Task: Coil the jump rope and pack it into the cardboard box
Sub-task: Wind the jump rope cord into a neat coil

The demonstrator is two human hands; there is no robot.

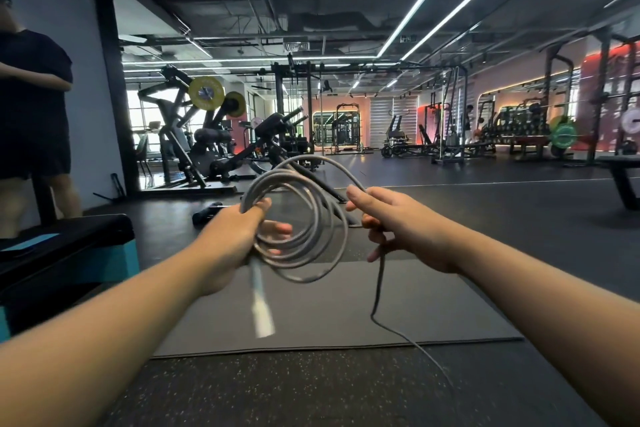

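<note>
From the head camera, the grey jump rope (304, 218) is held in the air above a grey floor mat (346, 305), gathered into several round loops. The left hand (235, 239) is closed around the bundle at the loops' left side, fingers wrapped through the rings, with fingertips showing inside the coil. A pale handle (261, 302) hangs down from under this hand, blurred, so its detail is hard to make out. The right hand (405, 225), just to the right of the coil, pinches the topmost strand between thumb and forefinger; a loose length of cord drops from below this hand, curves across the mat and runs out of view near the lower edge. The loops differ in size and overlap loosely, the largest arching above both hands. Left of the mat, a black-topped bench with teal sides (69, 253) is cut off by the frame edge. A standing person (31, 114) at the far left is only partly seen.
</note>
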